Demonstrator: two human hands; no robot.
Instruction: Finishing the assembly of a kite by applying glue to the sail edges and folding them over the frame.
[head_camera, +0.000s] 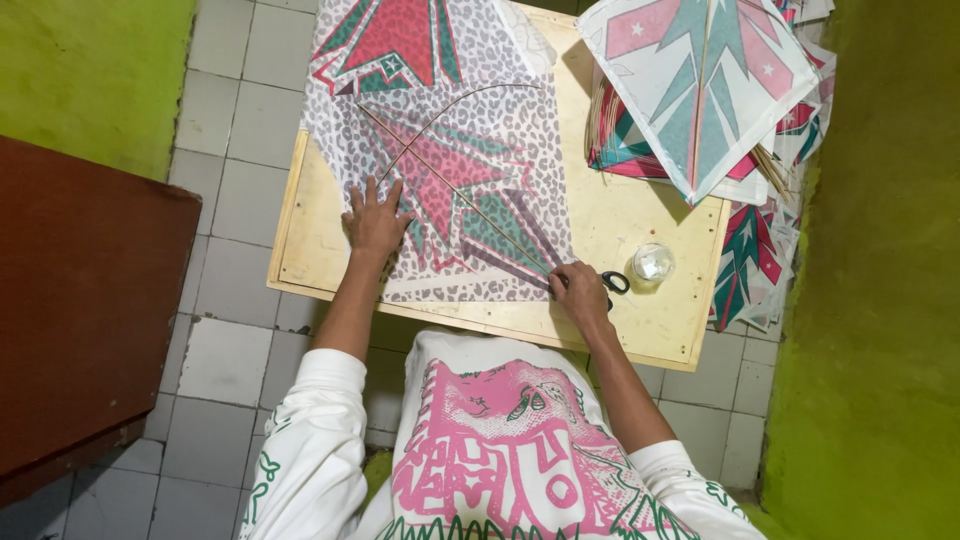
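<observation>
Kite paper (455, 190), printed with a grey leopard pattern and red and teal star shapes, lies flat across a pale wooden bench (640, 215) seen from above. Two thin bamboo sticks rest on the sheet: a straight spine (450, 190) running diagonally from upper left to lower right, and a bowed cross stick (450, 105) arching over it near the top.

The left hand (376, 220) lies flat on the paper with its fingers spread, pressing the sheet down just left of the spine. The right hand (580, 290) sits at the lower right corner of the sheet, fingers bunched together at the lower end of the spine; whether it actually pinches the stick or only presses there is hard to tell. The two hands are well apart, one on each side of the sheet.

Black-handled scissors (614, 283) lie just beside the right hand, partly hidden by it. A small clear round container (653, 262) stands near them. Finished kites (700, 90) in white, pink and teal are stacked at the bench's upper right corner, and more printed sheets (750, 260) hang off its right edge. Grey floor tiles (230, 130) surround the bench, with a dark wooden surface (80, 300) at left and green walls (880, 300) on both sides.
</observation>
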